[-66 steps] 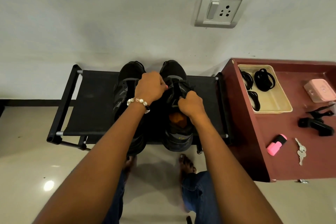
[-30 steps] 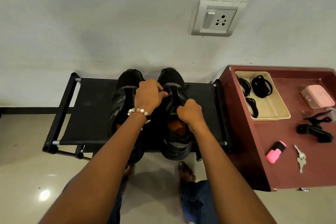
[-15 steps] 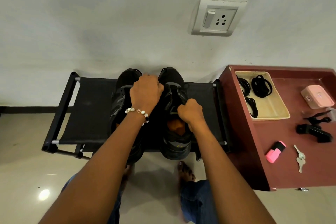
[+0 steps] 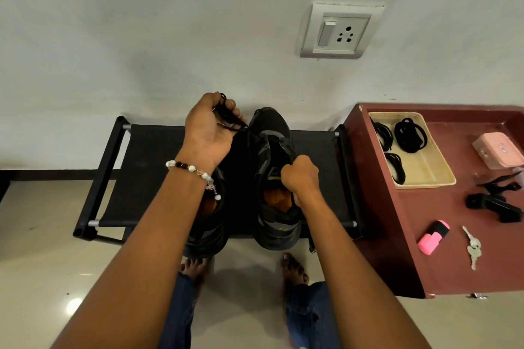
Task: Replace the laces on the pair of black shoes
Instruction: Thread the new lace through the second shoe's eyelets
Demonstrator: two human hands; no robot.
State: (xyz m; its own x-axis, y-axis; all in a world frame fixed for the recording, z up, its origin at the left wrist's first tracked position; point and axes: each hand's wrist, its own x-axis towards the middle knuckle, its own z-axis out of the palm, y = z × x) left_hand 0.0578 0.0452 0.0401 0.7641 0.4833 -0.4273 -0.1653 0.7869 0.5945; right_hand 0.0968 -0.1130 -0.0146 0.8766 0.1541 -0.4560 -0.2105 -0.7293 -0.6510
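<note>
Two black shoes sit side by side on the black rack. Left hand, raised over the left shoe, fingers curled around a bunched lace. Right hand fisted, gripping the right shoe's collar. Spare laces lie in a tray right of the rack.

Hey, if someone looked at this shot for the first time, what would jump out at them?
Two bare arms reach to a pair of black shoes on a low black rack. The left hand is raised with a dark lace in its fingers, while the right hand grips the right shoe. To the right, a maroon table carries a tray of black laces.
</note>
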